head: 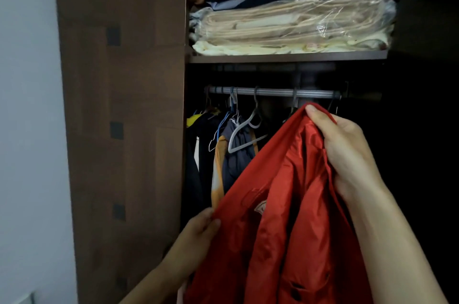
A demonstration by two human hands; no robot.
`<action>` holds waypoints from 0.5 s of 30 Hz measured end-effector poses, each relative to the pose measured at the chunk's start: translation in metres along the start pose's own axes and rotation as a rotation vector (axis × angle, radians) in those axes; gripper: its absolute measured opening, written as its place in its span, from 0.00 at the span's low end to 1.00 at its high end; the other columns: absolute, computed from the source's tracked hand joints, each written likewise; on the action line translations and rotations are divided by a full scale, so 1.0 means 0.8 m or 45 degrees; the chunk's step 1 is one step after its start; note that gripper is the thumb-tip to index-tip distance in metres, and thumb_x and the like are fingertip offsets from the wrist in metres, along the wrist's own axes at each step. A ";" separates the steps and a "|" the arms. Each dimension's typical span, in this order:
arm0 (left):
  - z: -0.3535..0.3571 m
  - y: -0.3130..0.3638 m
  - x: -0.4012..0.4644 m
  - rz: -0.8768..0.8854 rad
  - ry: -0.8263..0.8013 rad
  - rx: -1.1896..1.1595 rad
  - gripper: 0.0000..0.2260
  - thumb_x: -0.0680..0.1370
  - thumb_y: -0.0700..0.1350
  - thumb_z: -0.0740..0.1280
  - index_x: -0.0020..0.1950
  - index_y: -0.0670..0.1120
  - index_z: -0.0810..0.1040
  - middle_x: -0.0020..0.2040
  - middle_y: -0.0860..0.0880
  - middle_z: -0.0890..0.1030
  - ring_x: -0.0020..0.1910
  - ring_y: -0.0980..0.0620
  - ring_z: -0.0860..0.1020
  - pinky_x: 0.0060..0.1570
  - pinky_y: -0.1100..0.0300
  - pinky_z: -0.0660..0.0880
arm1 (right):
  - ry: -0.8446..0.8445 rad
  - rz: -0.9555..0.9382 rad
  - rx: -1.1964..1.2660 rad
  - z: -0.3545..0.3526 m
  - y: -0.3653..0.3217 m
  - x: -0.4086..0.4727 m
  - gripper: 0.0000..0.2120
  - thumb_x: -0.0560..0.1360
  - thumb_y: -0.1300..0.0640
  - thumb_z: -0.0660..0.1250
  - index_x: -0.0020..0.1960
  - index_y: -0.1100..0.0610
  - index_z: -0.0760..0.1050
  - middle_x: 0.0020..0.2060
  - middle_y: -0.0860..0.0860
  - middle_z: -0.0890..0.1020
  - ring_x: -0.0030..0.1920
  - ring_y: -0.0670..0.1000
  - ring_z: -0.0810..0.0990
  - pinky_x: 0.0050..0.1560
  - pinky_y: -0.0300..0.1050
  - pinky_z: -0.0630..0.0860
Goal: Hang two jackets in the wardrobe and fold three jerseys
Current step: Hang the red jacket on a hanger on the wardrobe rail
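A shiny red jacket [280,204] hangs in front of the open wardrobe, its top just under the metal rail [273,92]. My right hand [345,152] grips the jacket's upper edge near the collar. My left hand [198,234] pinches the jacket's lower left edge. A dark hook above the jacket's top reaches the rail; whether the jacket's hanger sits on the rail is hidden by the cloth. An empty grey hanger [246,132] hangs on the rail to the left.
Dark, grey and yellow garments [223,154] hang at the rail's left end. The shelf [285,57] above carries folded bedding in clear plastic [293,23] and dark blankets. The brown wardrobe door [124,117] stands open on the left beside a pale wall.
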State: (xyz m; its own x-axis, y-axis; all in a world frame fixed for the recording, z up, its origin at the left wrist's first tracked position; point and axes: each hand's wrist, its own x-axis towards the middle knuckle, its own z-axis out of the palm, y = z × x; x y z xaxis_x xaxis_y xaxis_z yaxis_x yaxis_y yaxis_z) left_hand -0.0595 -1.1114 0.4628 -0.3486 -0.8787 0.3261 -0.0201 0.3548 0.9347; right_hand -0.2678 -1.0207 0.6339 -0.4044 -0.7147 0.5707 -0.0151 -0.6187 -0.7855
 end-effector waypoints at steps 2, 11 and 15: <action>-0.016 0.005 0.015 0.007 -0.087 0.027 0.09 0.84 0.34 0.59 0.53 0.40 0.79 0.39 0.53 0.85 0.38 0.61 0.81 0.40 0.68 0.75 | 0.081 -0.021 -0.055 -0.007 0.012 0.011 0.12 0.80 0.52 0.69 0.45 0.61 0.83 0.34 0.55 0.80 0.32 0.50 0.78 0.36 0.38 0.77; -0.108 0.062 0.047 0.007 -0.710 0.373 0.14 0.79 0.52 0.69 0.59 0.44 0.81 0.53 0.50 0.86 0.53 0.53 0.84 0.52 0.59 0.80 | 0.396 -0.068 -0.668 -0.056 0.100 0.059 0.26 0.74 0.41 0.73 0.34 0.64 0.78 0.26 0.55 0.77 0.30 0.50 0.74 0.36 0.49 0.70; -0.150 0.073 0.073 0.122 -0.705 0.727 0.30 0.75 0.69 0.66 0.44 0.39 0.81 0.41 0.50 0.82 0.40 0.54 0.79 0.46 0.52 0.77 | 0.493 -0.030 -0.989 -0.068 0.124 0.065 0.23 0.73 0.36 0.71 0.32 0.55 0.81 0.22 0.47 0.77 0.27 0.51 0.76 0.37 0.51 0.76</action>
State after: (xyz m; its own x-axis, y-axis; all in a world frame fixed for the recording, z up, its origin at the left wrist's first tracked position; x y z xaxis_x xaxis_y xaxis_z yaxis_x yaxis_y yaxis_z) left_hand 0.0311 -1.1801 0.5532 -0.7847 -0.6030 0.1435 -0.3908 0.6610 0.6406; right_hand -0.3401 -1.1017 0.5725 -0.6767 -0.4562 0.5779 -0.5902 -0.1331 -0.7962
